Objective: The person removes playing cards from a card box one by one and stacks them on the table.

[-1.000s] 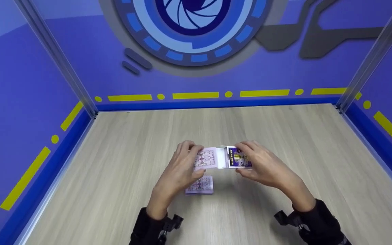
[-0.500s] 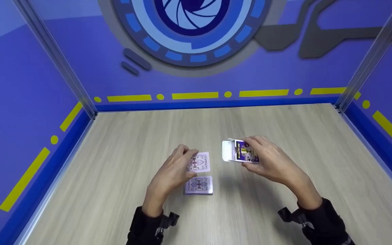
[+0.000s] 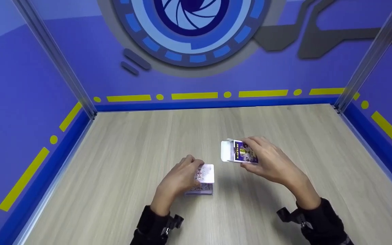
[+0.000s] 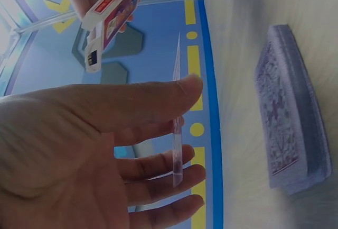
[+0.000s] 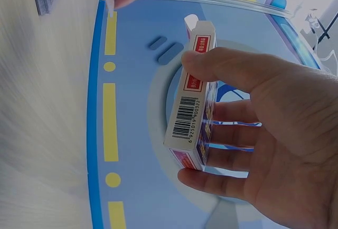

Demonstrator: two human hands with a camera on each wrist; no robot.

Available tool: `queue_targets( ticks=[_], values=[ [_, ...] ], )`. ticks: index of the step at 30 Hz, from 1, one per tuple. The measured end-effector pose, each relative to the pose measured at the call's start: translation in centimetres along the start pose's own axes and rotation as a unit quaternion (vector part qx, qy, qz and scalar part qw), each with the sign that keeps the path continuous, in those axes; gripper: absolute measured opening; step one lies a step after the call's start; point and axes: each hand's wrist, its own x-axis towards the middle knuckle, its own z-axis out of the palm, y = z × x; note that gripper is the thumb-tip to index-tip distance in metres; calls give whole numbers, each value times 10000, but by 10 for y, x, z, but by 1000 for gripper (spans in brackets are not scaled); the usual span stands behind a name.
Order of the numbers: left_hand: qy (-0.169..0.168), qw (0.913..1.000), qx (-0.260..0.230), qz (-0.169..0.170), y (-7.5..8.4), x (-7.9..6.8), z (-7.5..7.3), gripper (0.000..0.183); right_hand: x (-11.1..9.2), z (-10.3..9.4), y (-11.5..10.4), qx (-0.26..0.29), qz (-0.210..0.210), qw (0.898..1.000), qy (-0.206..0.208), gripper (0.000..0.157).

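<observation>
Left of the middle of a pale wood-grain bench (image 3: 141, 136), well apart from its far edge, lies a squared stack of pale lilac, patterned-back playing cards (image 4: 285, 112). Above the stack, the left hand (image 3: 179, 177) pinches a thin, pale rectangular sheaf of patterned-back cards (image 3: 206, 173) between its thumb and fingers. From the head, this sheaf hides part of the stack; the left wrist view shows the two apart, with the sheaf edge-on.

Farther toward the right edge of the bench, the right hand (image 3: 271, 161) clasps a small white-and-purple cardboard card box (image 3: 245, 152) in the air, its thumb on the narrow barcode side and its fingers against the opposite side. The box's open end, with a white cardboard flap (image 3: 226, 151) folded out, points toward the left edge. Beyond the bench's far edge stands a blue-purple wall panel with yellow dashes (image 3: 196, 96).
</observation>
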Motion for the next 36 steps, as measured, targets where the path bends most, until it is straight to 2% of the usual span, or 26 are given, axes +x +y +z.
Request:
queue_targets(
  ticks=[7, 13, 30, 36],
  values=[
    [-342, 9990, 188, -222, -1, 3, 7, 64, 0, 1, 0, -34, -8, 10000, -22, 65],
    [-372, 9983, 384, -248, -2, 6, 13, 62, -1, 1, -1, -35, -5, 10000, -13, 65],
    [-460, 9974, 456, -318, -4, 9, 32, 65, -1, 1, -3, 60, 90, 9998, -167, 67],
    [-386, 9973, 567, -272, -2, 9, 34, 57, -1, 1, -2, 0, -3, 10000, -79, 65]
  ],
)
